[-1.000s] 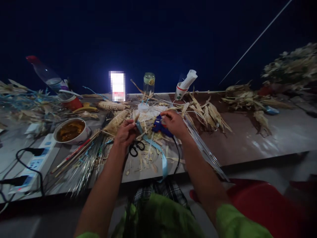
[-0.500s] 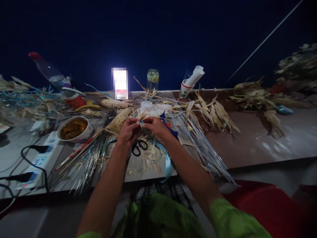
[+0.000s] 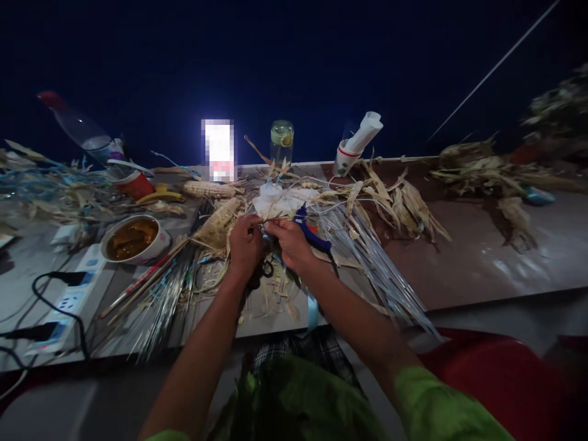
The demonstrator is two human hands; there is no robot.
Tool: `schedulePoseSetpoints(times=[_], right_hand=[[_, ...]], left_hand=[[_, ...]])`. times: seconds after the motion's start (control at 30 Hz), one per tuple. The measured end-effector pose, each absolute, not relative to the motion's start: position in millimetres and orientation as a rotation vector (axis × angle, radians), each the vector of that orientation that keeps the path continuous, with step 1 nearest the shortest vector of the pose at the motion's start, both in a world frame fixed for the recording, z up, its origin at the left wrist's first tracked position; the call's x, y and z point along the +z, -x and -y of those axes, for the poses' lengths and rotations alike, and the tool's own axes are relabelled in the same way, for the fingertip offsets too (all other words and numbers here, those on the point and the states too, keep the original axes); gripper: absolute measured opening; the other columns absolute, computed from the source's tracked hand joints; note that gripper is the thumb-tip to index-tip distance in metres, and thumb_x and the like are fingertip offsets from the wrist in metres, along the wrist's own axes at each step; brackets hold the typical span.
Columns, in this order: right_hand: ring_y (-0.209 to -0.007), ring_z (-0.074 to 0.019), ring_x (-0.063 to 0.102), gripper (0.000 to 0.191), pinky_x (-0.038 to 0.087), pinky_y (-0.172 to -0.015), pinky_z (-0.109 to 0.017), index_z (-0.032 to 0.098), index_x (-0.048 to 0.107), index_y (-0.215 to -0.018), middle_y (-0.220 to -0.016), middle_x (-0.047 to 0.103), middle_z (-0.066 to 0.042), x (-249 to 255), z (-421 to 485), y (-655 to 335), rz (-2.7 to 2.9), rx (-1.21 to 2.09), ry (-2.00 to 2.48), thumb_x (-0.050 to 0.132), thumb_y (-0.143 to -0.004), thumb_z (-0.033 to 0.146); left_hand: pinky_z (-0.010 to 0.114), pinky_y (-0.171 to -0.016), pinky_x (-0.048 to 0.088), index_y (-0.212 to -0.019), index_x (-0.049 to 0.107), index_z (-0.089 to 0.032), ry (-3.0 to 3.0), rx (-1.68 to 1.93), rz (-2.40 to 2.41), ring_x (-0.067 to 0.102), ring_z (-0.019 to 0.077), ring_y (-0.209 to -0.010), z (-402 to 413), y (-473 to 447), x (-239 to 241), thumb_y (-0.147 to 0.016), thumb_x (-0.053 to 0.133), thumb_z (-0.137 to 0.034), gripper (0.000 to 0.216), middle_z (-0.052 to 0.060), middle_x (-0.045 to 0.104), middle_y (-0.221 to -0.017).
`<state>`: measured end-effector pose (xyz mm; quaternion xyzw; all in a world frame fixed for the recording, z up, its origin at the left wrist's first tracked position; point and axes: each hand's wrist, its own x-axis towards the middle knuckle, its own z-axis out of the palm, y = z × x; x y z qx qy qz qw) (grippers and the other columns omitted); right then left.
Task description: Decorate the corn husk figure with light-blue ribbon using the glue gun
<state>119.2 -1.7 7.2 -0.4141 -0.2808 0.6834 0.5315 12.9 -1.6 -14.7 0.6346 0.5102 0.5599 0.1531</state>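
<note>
Right hand (image 3: 291, 244) shifted, within a second, from over the blue glue gun (image 3: 312, 233) to beside the left hand (image 3: 247, 245). Both hands pinch a small bluish piece (image 3: 265, 233), mostly hidden, between their fingertips above the tabletop (image 3: 463, 269). Papery, curled husks (image 3: 413, 208) lie rightward; straight, glossy rods (image 3: 390, 275) nearer; nubbly corncob (image 3: 211, 190) farther left; flat, sheeny ribbon (image 3: 312, 313) at the near edge.

Our table (image 3: 463, 260) turns from grey to brown right of our hands. Just beside our right hand (image 3: 294, 245) lies a blue glue gun (image 3: 311, 235), with clear rods (image 3: 388, 269) farther right. Left of our left hand (image 3: 245, 245) lie thin wires (image 3: 160, 318), then a bowl (image 3: 158, 246) and a power strip (image 3: 94, 269). A corncob (image 3: 211, 189) lies beyond it; pale scraps (image 3: 293, 310) litter our side.
</note>
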Motion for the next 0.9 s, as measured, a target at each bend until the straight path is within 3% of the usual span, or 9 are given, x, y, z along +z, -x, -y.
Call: schedulePoseSetpoints(times=[0.13, 0.33, 0.47, 0.53, 0.7, 0.9], right_hand=[[-0.056, -0.0068, 0.05, 0.023, 0.039, -0.06, -0.021, 0.017, 0.055, -0.059, -0.052, 0.053, 0.007, 10, 1, -117, 0.562, 1.589, 0.944, 0.073, -0.054, 0.029], [-0.059, -0.0119, 0.056, 0.022, 0.042, -0.057, -0.024, 0.018, 0.054, -0.059, -0.046, 0.051, 0.006, 16, -2, -123, 0.503, 1.623, 0.928, 0.071, -0.058, 0.032], [-0.063, -0.0136, 0.058, 0.023, 0.044, -0.062, -0.026, 0.018, 0.054, -0.061, -0.048, 0.053, 0.006, 14, -5, -130, 0.574, 1.621, 0.943, 0.073, -0.055, 0.031], [-0.067, -0.0139, 0.058, 0.023, 0.044, -0.067, -0.027, 0.018, 0.056, -0.064, -0.054, 0.057, 0.004, 11, -8, -133, 0.632, 1.568, 0.961, 0.073, -0.055, 0.031], [-0.068, -0.0122, 0.055, 0.025, 0.043, -0.071, -0.026, 0.017, 0.057, -0.062, -0.061, 0.06, 0.003, 3, -13, -137, 0.796, 1.492, 0.966, 0.073, -0.054, 0.035], [-0.056, -0.0083, 0.049, 0.024, 0.04, -0.06, -0.023, 0.015, 0.059, -0.059, -0.055, 0.057, 0.004, 7, -7, -139, 0.906, 1.622, 0.948, 0.074, -0.052, 0.033]], left_hand=[[0.034, -0.084, 0.046, -0.091, 0.064, -0.017, -2.142, 1.593, -1.478, 0.056, 0.0176, -0.095, 7, -15, -14, -0.075, 0.048, -0.01, 0.024, 0.009, 0.059, -0.1], [0.033, -0.076, 0.048, -0.094, 0.067, -0.017, -2.199, 1.525, -1.265, 0.055, 0.0149, -0.083, 13, -14, -10, -0.073, 0.052, -0.011, 0.027, 0.011, 0.051, -0.114], [0.035, -0.085, 0.046, -0.078, 0.068, -0.018, -1.7, 1.538, -1.07, 0.057, 0.0186, -0.097, 13, -15, -2, -0.073, 0.057, -0.021, 0.012, 0.008, 0.059, -0.108], [0.033, -0.084, 0.047, -0.081, 0.068, -0.019, -1.362, 1.51, -1.01, 0.058, 0.0186, -0.097, 11, -15, 2, -0.073, 0.059, -0.028, 0.015, 0.007, 0.062, -0.106], [0.024, -0.067, 0.048, -0.095, 0.066, -0.017, -1.009, 1.35, -1.152, 0.061, 0.0117, -0.072, 6, -11, 5, -0.072, 0.063, -0.041, 0.033, 0.005, 0.066, -0.092], [0.019, -0.051, 0.039, -0.08, 0.064, -0.015, -1.023, 1.192, -1.142, 0.05, 0.0072, -0.053, 4, -7, 4, -0.061, 0.074, -0.035, 0.029, -0.001, 0.059, -0.062]])
